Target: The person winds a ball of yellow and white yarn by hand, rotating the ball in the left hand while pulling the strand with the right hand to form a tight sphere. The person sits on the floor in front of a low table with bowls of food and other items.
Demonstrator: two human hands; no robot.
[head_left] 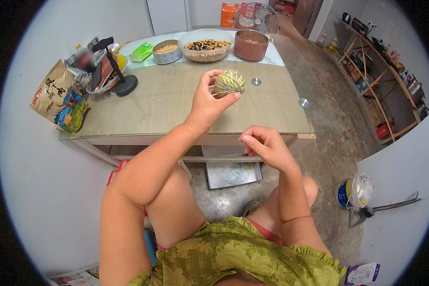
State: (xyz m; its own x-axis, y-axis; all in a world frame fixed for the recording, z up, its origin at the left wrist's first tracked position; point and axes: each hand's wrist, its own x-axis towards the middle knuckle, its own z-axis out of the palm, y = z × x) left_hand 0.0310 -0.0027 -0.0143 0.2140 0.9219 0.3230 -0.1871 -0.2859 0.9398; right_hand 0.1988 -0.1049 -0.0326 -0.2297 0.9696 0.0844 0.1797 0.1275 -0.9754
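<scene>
My left hand (209,102) is raised over the table and wraps round a ball of yarn (230,82), wound in yellow-green and grey strands. The ball is held up off the tabletop. Lower and to the right, my right hand (268,148) hangs in front of the table's near edge. Its fingers are curled in and pressed toward the thumb. A thin strand may be in that pinch, but I cannot make one out.
On the glass-topped table (143,112) stand a pan of pale beans (167,53), a clear bowl (186,55) of dark and light beans and a reddish-brown pot (250,46). At left are a black stand (126,85) and a food bag (57,97). An open box (233,175) lies below.
</scene>
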